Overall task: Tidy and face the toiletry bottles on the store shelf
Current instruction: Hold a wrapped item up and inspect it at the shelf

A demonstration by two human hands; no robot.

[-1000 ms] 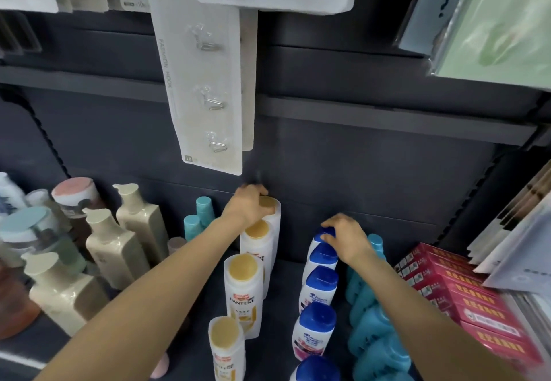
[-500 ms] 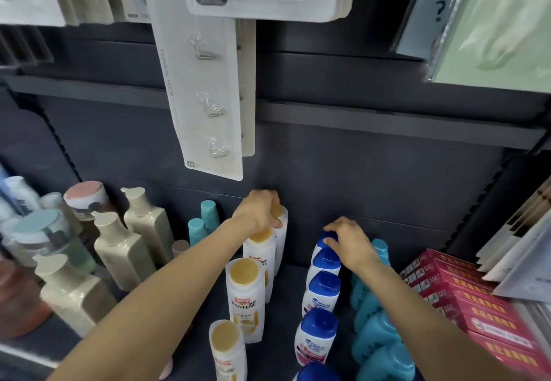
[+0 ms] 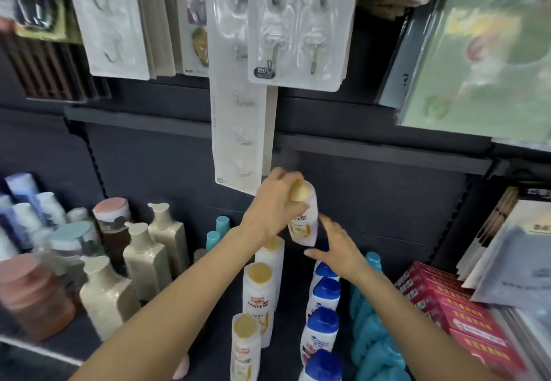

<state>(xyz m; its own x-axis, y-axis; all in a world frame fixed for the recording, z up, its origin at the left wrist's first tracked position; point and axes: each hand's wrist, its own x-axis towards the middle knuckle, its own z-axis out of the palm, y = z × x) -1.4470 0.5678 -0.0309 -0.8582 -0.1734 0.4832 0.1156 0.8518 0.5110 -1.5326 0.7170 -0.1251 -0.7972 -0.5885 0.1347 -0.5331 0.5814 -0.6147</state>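
**Back bottle lifted clear of its row**

The left hand (image 3: 275, 204) gripped a white Pantene bottle (image 3: 303, 216) near its gold cap, fingers curled round the neck; the bottle hung tilted above the row of gold-capped bottles (image 3: 258, 288), its base just beyond the right hand's fingertips. The right hand (image 3: 337, 249) was spread and held nothing, poised below the base above the blue-capped bottles (image 3: 323, 294). The plastic looked smooth, rigid and probably light; a cap-end grip might let it swing, so steadying the body lower down seemed wise.
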